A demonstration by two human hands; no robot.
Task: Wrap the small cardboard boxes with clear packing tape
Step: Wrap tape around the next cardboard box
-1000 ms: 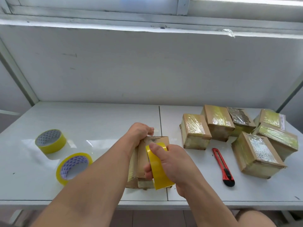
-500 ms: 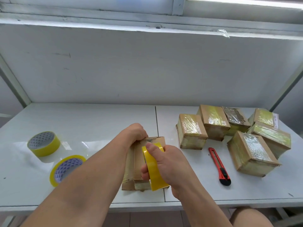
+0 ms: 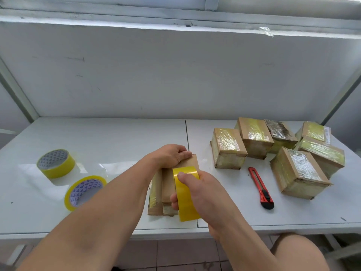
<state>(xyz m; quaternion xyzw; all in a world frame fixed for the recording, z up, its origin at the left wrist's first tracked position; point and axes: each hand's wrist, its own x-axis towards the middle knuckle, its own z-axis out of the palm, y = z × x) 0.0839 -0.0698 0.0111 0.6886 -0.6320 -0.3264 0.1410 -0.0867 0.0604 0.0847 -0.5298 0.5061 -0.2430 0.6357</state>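
A small brown cardboard box [image 3: 166, 190] lies on the white table [image 3: 117, 137] near its front edge, at the seam between the two tabletops. My left hand [image 3: 170, 155] grips the box's far end from above. My right hand [image 3: 203, 194] holds a yellow-tinted roll of packing tape [image 3: 185, 194] upright against the box's right side, thumb on top of the roll. Part of the box's left side carries tape. The box's right face is hidden by the roll and my hand.
Several taped boxes [image 3: 228, 147] cluster at the right rear of the table. A red utility knife [image 3: 260, 187] lies in front of them. Two more tape rolls sit at the left, one flat [image 3: 55, 163] and one tilted [image 3: 84, 190].
The roll in my right hand has shifted slightly along the box's right side. My left hand keeps its grip on the far end. The camera view has shifted a little.
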